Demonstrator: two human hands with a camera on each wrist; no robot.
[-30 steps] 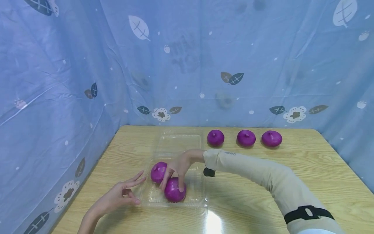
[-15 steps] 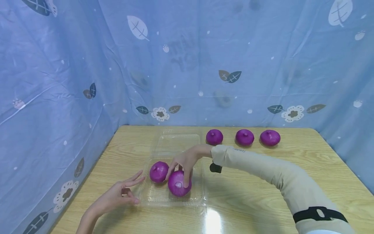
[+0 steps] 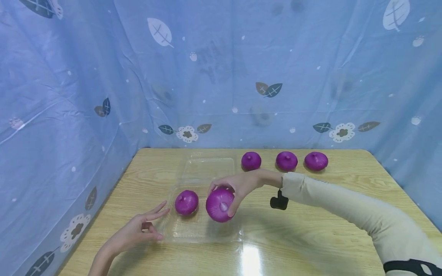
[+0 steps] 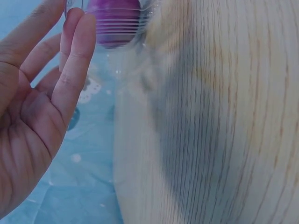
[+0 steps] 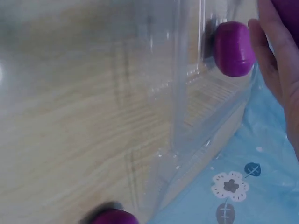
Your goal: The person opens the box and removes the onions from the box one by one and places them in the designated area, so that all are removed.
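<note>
My right hand (image 3: 239,188) grips a purple onion (image 3: 220,207) between thumb and fingers, raised over the right side of a clear plastic clamshell box (image 3: 207,240). Its lid lies folded back towards the far side. A second purple onion (image 3: 187,202) sits in the left half of the box; the right wrist view shows this onion (image 5: 234,49) beyond my fingers. At the box's front left corner, thumb and index finger of my left hand (image 3: 136,232) pinch the rim, with other fingers stretched along the side. In the left wrist view these fingertips (image 4: 84,28) meet the plastic edge.
Several purple onions are on the table; three stand in a row at the back right: one near the lid (image 3: 251,161), one in the middle (image 3: 286,161), one farthest right (image 3: 315,161). Blue patterned cloth (image 3: 221,76) hangs behind and beside the wooden table (image 3: 310,230).
My right hand has lifted the gripped onion and carried it away from the other onion, to the right and slightly back. The left hand stays at the box corner.
</note>
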